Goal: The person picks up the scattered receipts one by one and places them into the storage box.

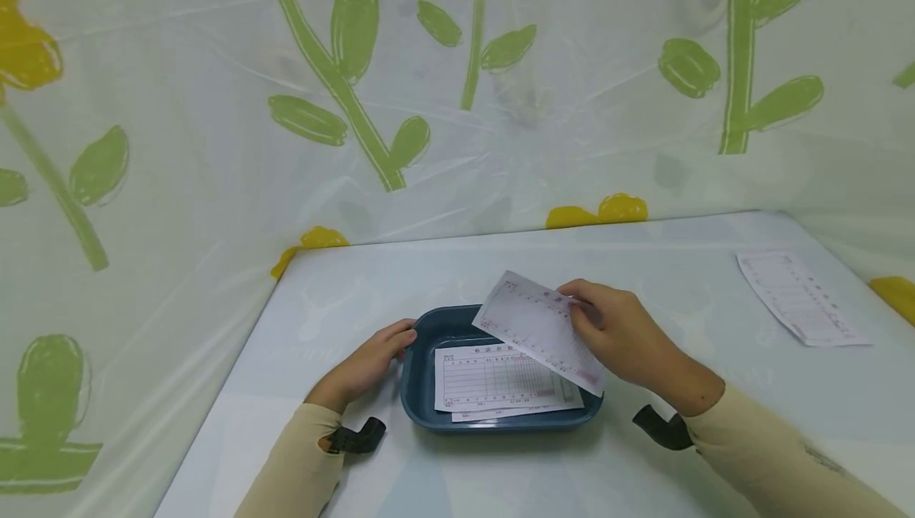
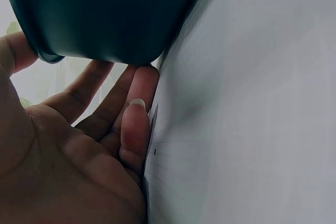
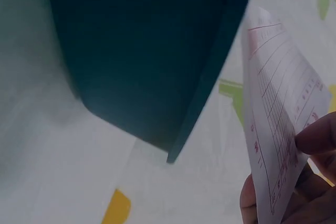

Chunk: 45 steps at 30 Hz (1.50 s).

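Note:
A dark teal plastic tray [image 1: 420, 391] with rounded corners stands on the table. My left hand [image 1: 372, 363] is at its left side, the fingertips touching the rim and outer wall; in the left wrist view the fingers [image 2: 79, 95] reach to the wall and the little finger lies bent near the tabletop. My right hand [image 1: 618, 335] pinches a printed paper form [image 1: 532, 323] between thumb and fingers, slanted above the tray's right part. Inside the tray, a few similar forms [image 1: 479, 379] lie stacked, partly covered by the held one. The right wrist view shows the held form [image 3: 273, 114] bowed lengthwise.
Another printed form [image 1: 797, 295] lies on the white table [image 1: 343, 287] at the far right. A white curtain [image 1: 214, 105] with yellow flowers and green leaves hangs behind the table. Black straps [image 1: 357, 436] are on both forearms.

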{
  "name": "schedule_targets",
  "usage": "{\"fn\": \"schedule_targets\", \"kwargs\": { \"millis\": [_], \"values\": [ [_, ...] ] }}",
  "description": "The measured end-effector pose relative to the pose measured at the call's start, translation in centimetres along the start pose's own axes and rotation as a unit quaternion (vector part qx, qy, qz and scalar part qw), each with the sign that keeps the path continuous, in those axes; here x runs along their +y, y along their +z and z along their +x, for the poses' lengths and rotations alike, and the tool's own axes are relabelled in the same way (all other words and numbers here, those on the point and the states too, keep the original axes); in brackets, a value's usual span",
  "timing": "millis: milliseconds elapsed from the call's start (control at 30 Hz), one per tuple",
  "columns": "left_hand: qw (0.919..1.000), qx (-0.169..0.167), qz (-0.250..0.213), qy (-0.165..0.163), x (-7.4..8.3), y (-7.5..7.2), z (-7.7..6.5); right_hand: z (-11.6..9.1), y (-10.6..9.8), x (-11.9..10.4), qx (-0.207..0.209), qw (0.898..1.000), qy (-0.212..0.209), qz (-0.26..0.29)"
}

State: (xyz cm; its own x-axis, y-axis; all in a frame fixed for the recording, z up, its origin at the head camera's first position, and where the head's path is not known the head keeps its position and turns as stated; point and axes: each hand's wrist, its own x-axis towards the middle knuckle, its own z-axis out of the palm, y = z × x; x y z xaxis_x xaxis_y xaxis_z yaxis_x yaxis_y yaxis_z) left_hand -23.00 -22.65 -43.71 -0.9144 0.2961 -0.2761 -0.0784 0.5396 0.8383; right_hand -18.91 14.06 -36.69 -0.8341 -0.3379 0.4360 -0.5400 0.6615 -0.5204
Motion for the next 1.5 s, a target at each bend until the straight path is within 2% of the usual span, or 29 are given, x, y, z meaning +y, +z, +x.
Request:
{"fn": "schedule_targets", "kwargs": {
  "millis": [300,667,900,1167,1500],
  "values": [
    [0.9999,0.010,0.004,-0.006,0.1,0.0,0.0,1.0,1.5,-1.1,-0.049,0.999,0.014,0.014],
    [0.9999,0.004,0.009,0.004,0.1,0.0,0.1,1.4,3.7,-1.2,-0.092,0.996,0.015,-0.002],
    [0.9999,0.004,0.007,-0.010,-0.1,0.0,0.1,1.5,4.8,-1.2,-0.112,0.993,0.015,-0.020],
    [1.0000,-0.002,0.005,0.006,-0.2,0.0,0.2,1.8,5.8,-0.9,-0.121,0.992,-0.016,-0.044],
    [0.9998,-0.007,0.005,0.016,0.1,-0.1,0.1,1.7,6.7,-0.9,-0.158,0.984,-0.010,-0.081]
  ]
}}
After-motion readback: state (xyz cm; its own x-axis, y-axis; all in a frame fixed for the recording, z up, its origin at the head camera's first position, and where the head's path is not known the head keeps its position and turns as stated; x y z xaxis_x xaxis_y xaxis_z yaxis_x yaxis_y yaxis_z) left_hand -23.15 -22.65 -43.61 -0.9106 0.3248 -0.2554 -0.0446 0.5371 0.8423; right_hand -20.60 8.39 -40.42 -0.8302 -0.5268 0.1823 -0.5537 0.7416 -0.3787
